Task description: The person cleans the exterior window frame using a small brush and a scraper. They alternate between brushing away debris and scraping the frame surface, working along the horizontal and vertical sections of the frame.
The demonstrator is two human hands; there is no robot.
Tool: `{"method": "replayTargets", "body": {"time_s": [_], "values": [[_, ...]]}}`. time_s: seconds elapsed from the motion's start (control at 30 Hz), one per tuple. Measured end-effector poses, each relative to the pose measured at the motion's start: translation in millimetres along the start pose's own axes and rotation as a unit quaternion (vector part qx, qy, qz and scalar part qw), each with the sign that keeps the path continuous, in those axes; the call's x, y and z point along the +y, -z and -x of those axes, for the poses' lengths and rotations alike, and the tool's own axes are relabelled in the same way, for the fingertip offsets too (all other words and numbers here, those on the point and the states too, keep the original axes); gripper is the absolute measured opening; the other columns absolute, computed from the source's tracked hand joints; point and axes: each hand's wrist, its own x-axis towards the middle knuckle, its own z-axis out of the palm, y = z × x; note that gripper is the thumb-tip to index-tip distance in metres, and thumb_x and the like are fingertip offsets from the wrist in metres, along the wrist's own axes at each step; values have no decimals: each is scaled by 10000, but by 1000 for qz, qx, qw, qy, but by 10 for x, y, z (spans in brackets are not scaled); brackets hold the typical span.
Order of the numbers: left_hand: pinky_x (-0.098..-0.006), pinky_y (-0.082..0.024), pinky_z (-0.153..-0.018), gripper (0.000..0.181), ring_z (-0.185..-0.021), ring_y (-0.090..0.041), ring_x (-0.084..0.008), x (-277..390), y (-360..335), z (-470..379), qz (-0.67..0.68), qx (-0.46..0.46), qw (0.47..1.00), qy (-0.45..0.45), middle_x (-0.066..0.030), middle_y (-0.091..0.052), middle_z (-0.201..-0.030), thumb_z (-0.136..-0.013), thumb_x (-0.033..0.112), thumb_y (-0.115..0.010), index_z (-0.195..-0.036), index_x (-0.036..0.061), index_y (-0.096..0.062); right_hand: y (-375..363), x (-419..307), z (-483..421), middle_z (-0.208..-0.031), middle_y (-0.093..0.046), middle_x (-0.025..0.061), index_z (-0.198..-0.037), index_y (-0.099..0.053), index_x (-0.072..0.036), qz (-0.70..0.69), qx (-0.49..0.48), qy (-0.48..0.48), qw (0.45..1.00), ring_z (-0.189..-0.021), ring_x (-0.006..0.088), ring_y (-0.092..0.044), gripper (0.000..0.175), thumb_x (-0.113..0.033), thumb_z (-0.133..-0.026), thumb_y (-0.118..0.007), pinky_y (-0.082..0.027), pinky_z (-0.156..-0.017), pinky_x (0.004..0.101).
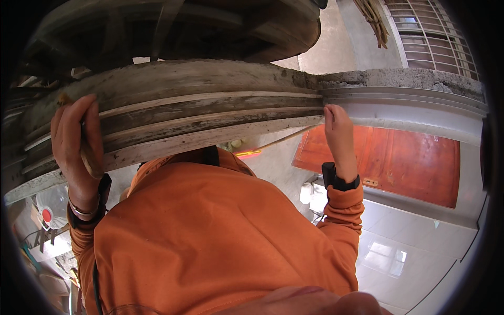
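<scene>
My left hand (75,138) is closed around the wooden handle of a small brush (90,157). Its yellowish bristles (65,98) show above the knuckles, over the left part of a grooved window-frame track (212,112). Dark grime streaks the grooves between the pale ridges of this track. At the corner where the track meets a white side frame (409,108), the fingertips of my right hand (340,130) are pinched together near the track's end. Whether they hold anything small is hidden.
A rough concrete ledge (189,75) runs beyond the track, with a large dark rounded object (236,31) above it. Below lie a red-brown wooden panel (378,161), a long stick (283,139) and a clear plastic container with a red cap (47,214). A barred window (429,39) stands upper right.
</scene>
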Motion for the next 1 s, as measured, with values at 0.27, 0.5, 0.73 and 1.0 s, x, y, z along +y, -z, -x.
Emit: {"method": "replayTargets", "body": {"time_s": [0.27, 0.5, 0.73, 1.0], "values": [[-311, -456, -687, 154, -734, -583, -253, 10, -12, -20, 1, -1, 1000, -1, -134, -621, -818, -820, -98, -618, -957, -27, -621, 190, -37, -43, -772, -615, 143, -934, -599, 2, -93, -11, -131, 987, -648, 261, -588, 121, -117, -925, -576, -473, -593, 331], [-304, -457, -689, 154, -744, -587, -243, -7, -14, -8, 0, -1, 1000, 0, -127, -623, -823, -822, -92, -623, -959, -22, -624, -141, 136, 72, -722, -624, 81, -951, -613, 1, -135, 14, -148, 980, -568, 102, -536, 134, -128, -936, -580, -440, -523, 259], [-306, -462, -700, 149, -757, -591, -248, -16, -3, -1, 7, -3, 1000, 4, -128, -623, -830, -821, -85, -628, -956, -21, -624, -117, 155, 115, -757, -627, 142, -931, -599, 6, -40, 25, -65, 997, -624, 227, -603, 110, -100, -924, -575, -467, -581, 297], [-308, -465, -701, 152, -757, -594, -253, -8, -5, -12, 8, -6, 1000, 2, -131, -626, -832, -819, -88, -627, -956, -21, -623, 138, 23, -34, -708, -612, 79, -954, -609, 2, -69, 53, -51, 995, -577, 130, -562, 147, -140, -938, -576, -450, -519, 271]]}}
